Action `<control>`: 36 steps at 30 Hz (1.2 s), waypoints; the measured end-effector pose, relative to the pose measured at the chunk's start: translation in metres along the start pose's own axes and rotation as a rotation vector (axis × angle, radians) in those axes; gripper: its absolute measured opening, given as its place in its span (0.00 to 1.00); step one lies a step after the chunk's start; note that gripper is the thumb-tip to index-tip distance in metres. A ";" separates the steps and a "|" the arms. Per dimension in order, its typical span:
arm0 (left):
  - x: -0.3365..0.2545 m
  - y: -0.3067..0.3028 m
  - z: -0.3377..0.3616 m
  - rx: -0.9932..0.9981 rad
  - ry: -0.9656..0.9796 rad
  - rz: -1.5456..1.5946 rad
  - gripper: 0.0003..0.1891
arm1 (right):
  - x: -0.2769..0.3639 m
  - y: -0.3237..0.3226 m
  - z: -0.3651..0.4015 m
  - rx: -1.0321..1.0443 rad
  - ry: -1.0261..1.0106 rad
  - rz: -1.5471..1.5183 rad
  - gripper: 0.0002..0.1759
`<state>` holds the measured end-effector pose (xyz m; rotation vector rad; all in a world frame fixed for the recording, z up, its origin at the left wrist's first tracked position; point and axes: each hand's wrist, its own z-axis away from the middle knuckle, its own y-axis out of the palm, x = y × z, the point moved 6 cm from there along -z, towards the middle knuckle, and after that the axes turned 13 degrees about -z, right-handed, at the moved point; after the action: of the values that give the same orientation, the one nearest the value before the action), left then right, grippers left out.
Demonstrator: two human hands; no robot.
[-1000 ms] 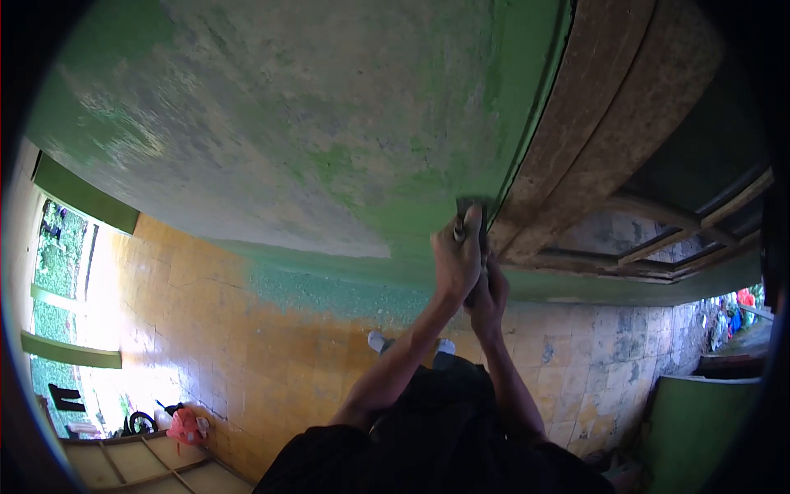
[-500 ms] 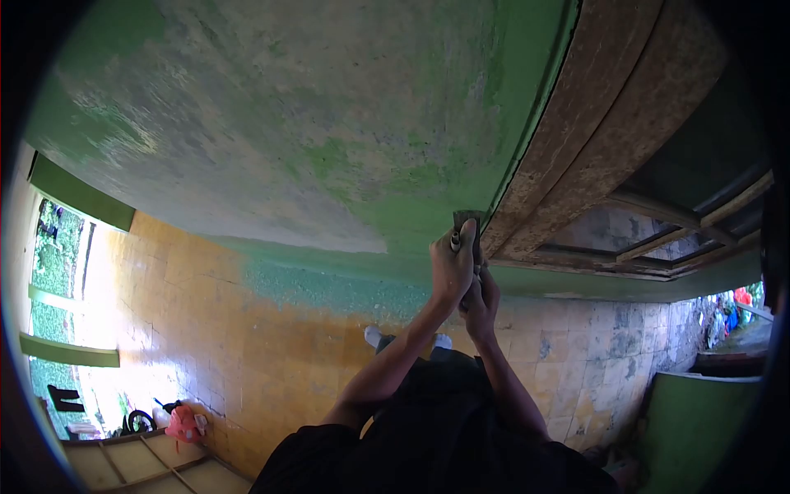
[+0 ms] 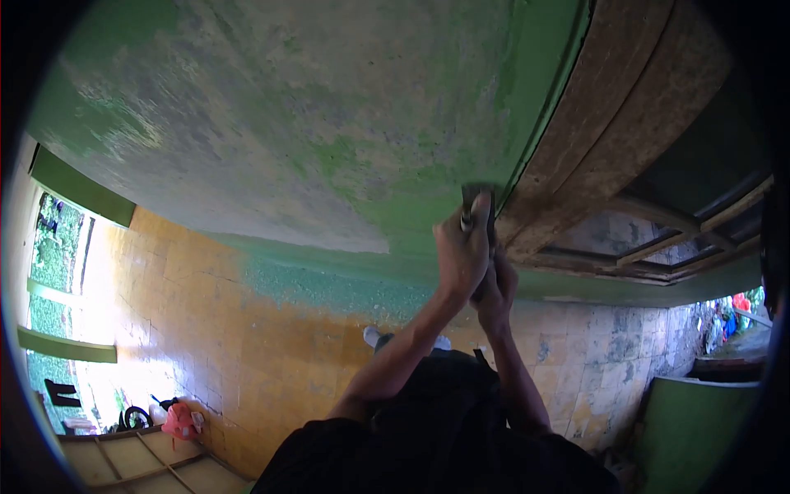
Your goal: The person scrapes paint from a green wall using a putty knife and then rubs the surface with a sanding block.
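Observation:
Both of my hands are wrapped round a scraper (image 3: 476, 193), its wide flat blade against the green wall (image 3: 428, 218) close to the wooden frame. My left hand (image 3: 461, 262) grips higher up, near the blade, with the thumb along the tool. Lower on the handle, my right hand (image 3: 498, 290) is closed just behind the left. Most of the handle is hidden by my fingers. Around the blade the wall shows green paint, with a large greyish bare patch (image 3: 313, 107) to the left.
A brown wooden window frame (image 3: 592, 123) with panes runs along the right. Below lies a yellow tiled floor (image 3: 271, 354) with green specks near the wall. A pink bag (image 3: 179, 421) is at lower left, and a green low wall (image 3: 699, 436) stands at lower right.
Both hands and the scraper have moved up the wall and slightly right, staying beside the wooden frame. The grip looks the same.

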<state>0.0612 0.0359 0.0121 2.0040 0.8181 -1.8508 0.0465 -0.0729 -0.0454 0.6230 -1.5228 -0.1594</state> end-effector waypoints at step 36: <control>0.013 0.036 0.025 0.540 -0.189 0.642 0.29 | 0.055 -0.014 0.054 0.020 0.257 -0.032 0.28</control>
<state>0.0622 -0.0040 -0.0097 1.9825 -0.3969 -1.9165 0.0023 -0.1257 -0.0076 0.6583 -1.2679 -0.0846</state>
